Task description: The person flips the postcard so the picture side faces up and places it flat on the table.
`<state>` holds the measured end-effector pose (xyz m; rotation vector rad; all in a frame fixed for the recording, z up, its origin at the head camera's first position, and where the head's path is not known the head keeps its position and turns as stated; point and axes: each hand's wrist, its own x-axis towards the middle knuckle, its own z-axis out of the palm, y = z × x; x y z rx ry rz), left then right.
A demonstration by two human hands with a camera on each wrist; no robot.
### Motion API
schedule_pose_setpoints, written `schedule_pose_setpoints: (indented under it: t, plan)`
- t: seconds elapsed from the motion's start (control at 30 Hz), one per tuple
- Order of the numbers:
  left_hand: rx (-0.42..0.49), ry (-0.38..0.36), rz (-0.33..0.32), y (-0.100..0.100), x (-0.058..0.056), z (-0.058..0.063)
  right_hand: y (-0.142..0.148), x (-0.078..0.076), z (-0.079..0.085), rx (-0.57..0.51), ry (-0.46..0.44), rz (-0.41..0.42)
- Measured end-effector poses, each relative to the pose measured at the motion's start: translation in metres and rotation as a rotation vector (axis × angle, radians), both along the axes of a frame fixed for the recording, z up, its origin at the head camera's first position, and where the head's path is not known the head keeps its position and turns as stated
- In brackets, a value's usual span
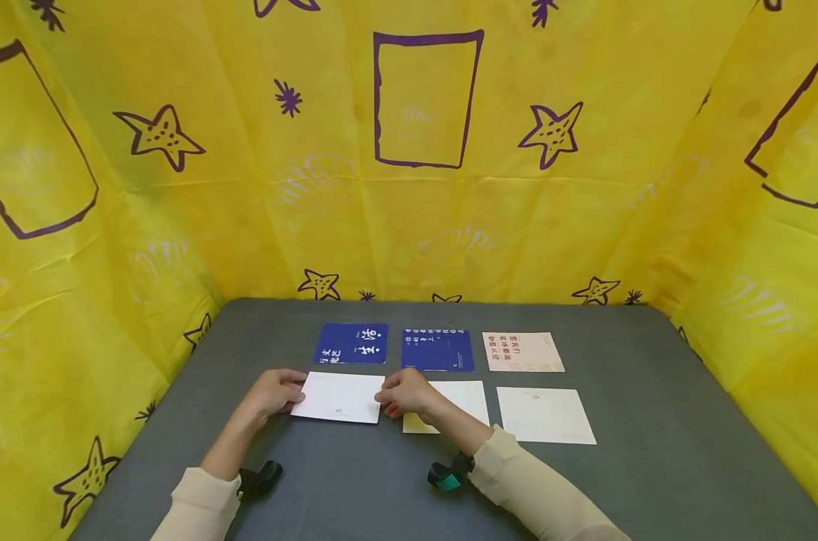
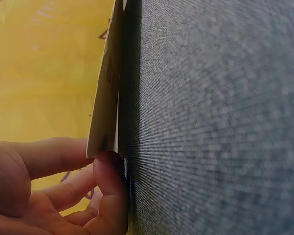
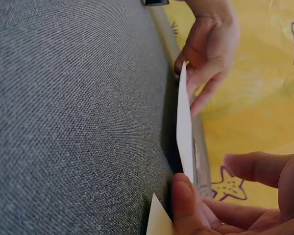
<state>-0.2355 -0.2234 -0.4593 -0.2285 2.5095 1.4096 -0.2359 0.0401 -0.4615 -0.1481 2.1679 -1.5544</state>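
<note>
A white postcard (image 1: 337, 398) with a small dark mark lies between both hands in the head view. My left hand (image 1: 276, 392) pinches its left edge; in the left wrist view the postcard (image 2: 105, 93) meets the thumb and fingers at its corner. My right hand (image 1: 409, 392) holds the opposite edge. The right wrist view shows the postcard (image 3: 184, 127) edge-on, with a dark gap between it and the table, and the left hand (image 3: 210, 54) at its far end. Partly hidden under the right forearm is a second white card (image 1: 466, 398).
Behind, in a row, lie a blue card (image 1: 341, 353), another blue card (image 1: 439, 357) and a cream card with brown writing (image 1: 533, 353). A third white card (image 1: 545, 415) lies at the right. Yellow patterned cloth (image 1: 422, 225) walls in the grey table (image 1: 354, 481).
</note>
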Motion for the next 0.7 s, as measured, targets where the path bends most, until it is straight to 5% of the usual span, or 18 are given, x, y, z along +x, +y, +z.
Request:
schedule_pose_setpoints:
  t: [0.4, 0.7]
  plan:
    - [0.093, -0.001, 0.021, -0.009, 0.001, -0.001, -0.005, -0.008, -0.009, -0.017, 0.014, -0.119]
    - [0.093, -0.019, 0.031, -0.012, 0.002, -0.002, -0.009, -0.01, -0.008, -0.042, -0.007, -0.124]
